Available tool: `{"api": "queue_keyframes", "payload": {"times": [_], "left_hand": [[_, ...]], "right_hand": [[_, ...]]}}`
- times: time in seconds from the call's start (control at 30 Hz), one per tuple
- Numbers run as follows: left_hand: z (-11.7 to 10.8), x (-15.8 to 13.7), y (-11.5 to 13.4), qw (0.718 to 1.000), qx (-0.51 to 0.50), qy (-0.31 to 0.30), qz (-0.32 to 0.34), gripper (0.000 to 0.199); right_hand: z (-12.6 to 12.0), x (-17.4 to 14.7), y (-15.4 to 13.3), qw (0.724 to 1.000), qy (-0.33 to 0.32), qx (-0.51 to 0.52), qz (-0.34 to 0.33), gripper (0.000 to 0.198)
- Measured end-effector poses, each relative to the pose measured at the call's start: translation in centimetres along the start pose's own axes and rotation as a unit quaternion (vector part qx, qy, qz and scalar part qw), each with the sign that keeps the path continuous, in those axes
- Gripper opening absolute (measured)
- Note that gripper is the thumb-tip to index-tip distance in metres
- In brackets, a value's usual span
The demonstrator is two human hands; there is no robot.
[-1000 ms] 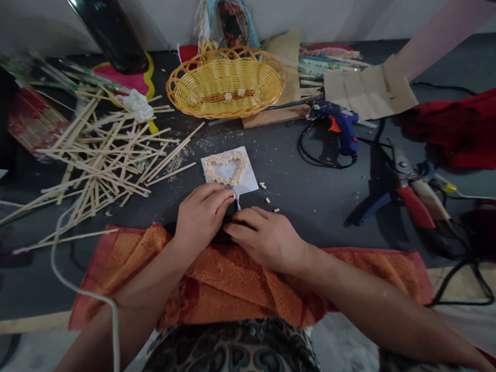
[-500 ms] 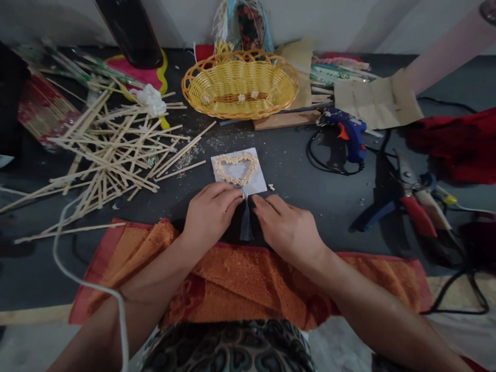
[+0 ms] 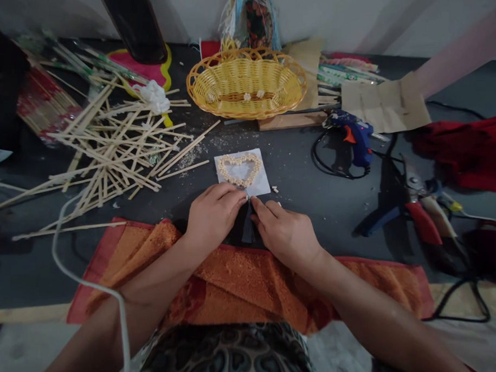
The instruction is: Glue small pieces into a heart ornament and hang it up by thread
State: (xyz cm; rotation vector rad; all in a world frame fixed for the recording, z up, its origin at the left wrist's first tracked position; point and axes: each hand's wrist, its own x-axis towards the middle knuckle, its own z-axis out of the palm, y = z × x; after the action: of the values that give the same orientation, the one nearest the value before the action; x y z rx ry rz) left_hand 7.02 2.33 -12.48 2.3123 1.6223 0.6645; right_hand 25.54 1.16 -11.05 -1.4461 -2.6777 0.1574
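A heart-shaped ring of small pale wooden pieces (image 3: 252, 176) lies on a white paper square (image 3: 264, 182) in the middle of the dark table. Just below it a blue-grey tassel (image 3: 248, 228) hangs toward the towel. My left hand (image 3: 213, 213) pinches the top of the tassel between thumb and fingers. From the other side my right hand (image 3: 285, 225) has its fingertips pressed together at the tassel's upper part. The exact spot where the fingers meet is partly hidden.
Loose wooden sticks (image 3: 111, 148) lie in a pile on the left. A yellow basket (image 3: 245, 112) stands at the back. On the right are a blue glue gun (image 3: 360, 138), its cable and pliers (image 3: 421, 214). An orange towel (image 3: 244, 283) covers the front edge.
My right hand has moved in a little to the left, and its fingertips now touch the tassel. My left hand stays at the tassel's top. The view has shifted slightly.
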Motion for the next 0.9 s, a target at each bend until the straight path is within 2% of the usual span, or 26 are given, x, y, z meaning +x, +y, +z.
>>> {"api": "queue_keyframes", "payload": {"times": [0.37, 0.63, 0.8, 0.9], "left_hand": [[-0.2, 0.1, 0.2, 1.000, 0.009, -0.009, -0.002, 0.021], [0.1, 0.1, 0.1, 1.000, 0.002, -0.002, -0.002, 0.020], [0.2, 0.0, -0.2, 1.000, -0.008, 0.014, 0.003, 0.019], [0.3, -0.1, -0.4, 1.000, -0.018, 0.022, 0.006, 0.019]], "right_hand": [[0.5, -0.1, 0.1, 1.000, 0.006, -0.011, -0.001, 0.039], [0.3, 0.0, 0.2, 1.000, 0.004, 0.021, 0.004, 0.038], [-0.2, -0.1, 0.5, 0.997, 0.008, 0.076, 0.013, 0.039], [-1.1, -0.2, 1.8, 0.986, 0.048, 0.159, 0.019, 0.034]]}}
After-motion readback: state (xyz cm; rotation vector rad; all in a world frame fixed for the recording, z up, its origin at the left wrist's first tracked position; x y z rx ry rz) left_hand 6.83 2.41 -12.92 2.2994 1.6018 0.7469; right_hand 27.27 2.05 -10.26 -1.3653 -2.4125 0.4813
